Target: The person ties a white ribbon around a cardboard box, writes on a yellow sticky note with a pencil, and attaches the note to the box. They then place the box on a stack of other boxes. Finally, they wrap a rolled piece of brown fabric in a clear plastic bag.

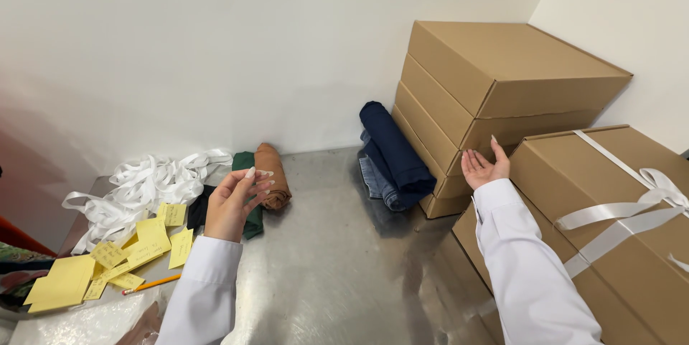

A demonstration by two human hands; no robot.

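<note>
White ribbon pile point(147, 185); yellow paper notes point(108, 262) (handwritten, seemingly); pencil point(151, 284); folded dark jeans point(395, 158).

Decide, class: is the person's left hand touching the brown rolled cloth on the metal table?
Cannot tell. In the head view, the left hand is raised with its fingertips overlapping the brown rolled cloth, so no gap or contact shows plainly.

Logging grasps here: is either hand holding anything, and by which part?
Nothing is held. The left hand and right hand are both raised, open and empty.
</note>
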